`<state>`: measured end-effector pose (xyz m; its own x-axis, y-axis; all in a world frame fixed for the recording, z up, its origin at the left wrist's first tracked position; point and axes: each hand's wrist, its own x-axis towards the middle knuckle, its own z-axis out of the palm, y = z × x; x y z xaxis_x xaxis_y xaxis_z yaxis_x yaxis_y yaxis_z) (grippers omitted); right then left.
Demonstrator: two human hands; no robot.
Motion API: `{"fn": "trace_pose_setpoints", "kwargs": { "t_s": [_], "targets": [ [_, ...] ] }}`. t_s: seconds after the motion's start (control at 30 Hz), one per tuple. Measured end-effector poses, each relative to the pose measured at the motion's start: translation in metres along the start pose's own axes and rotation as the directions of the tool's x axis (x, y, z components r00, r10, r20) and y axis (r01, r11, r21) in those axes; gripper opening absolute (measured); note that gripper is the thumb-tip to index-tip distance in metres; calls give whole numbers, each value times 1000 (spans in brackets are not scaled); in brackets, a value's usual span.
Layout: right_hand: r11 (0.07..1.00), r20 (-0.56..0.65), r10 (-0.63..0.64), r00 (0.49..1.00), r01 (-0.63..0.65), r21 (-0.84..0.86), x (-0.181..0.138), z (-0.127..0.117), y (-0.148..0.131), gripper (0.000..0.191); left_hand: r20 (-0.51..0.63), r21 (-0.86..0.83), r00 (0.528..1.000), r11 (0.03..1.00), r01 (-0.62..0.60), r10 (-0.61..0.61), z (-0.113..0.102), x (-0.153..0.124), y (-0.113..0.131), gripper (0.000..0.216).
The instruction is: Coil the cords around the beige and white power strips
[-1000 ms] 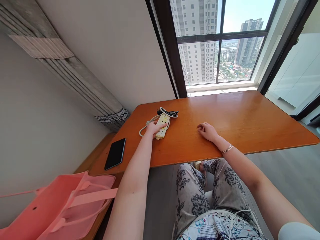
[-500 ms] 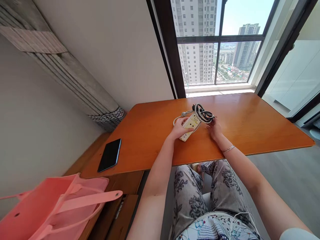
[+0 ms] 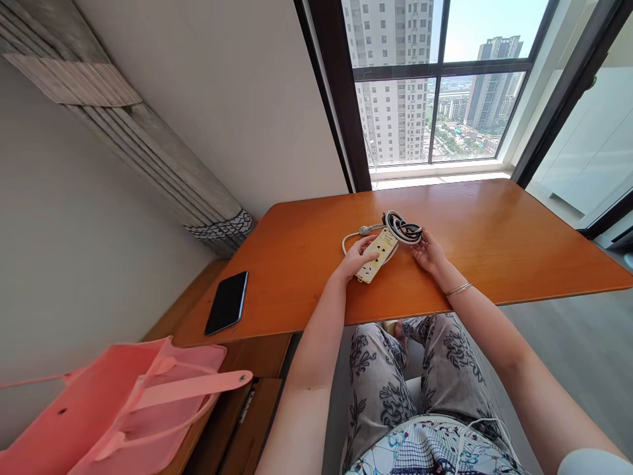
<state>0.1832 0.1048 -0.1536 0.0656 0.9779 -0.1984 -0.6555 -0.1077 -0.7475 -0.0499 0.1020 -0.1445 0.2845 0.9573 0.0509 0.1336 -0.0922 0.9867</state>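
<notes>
A cream-coloured power strip (image 3: 378,256) is held tilted over the table, its sockets facing up. My left hand (image 3: 357,257) is wrapped round its near left side, thumb across the top. At the strip's far end sits a coiled bundle of white and black cable (image 3: 403,228). My right hand (image 3: 428,253) grips the right side of that coil with its fingertips. A white cord with a grey plug (image 3: 364,230) loops out to the left beyond my left hand.
The brown wooden table (image 3: 494,251) reaches from my lap to the window (image 3: 438,119). A dark tablet or phone (image 3: 227,303) lies near its left edge. Below that, an open pink bag (image 3: 123,402) stands on a wooden surface.
My view has shifted slightly. Both hands keep hold of the power strip and its coil, and the strip now shows its face a little more upward.
</notes>
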Motion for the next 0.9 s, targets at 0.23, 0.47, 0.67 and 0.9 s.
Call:
{"fn": "trace_pose_setpoints", "kwargs": {
  "t_s": [0.23,0.47,0.67,0.9],
  "targets": [
    [943,-5,-146,989,138,-304,7,-8,3,27,28,-48,1000,999,-1,2,-2,0,-1,72],
    [741,18,-266,964,216,-636,16,-15,-8,24,25,-43,1000,999,1,0,-2,-1,-4,67],
    [446,62,-345,936,222,-867,25,-21,-26,21,-4,-82,1000,996,19,-20,2,-2,-4,68],
    [264,116,-415,903,241,-934,19,-23,-26,22,21,-73,1000,997,25,-23,2,-3,-2,67]
  ]
}}
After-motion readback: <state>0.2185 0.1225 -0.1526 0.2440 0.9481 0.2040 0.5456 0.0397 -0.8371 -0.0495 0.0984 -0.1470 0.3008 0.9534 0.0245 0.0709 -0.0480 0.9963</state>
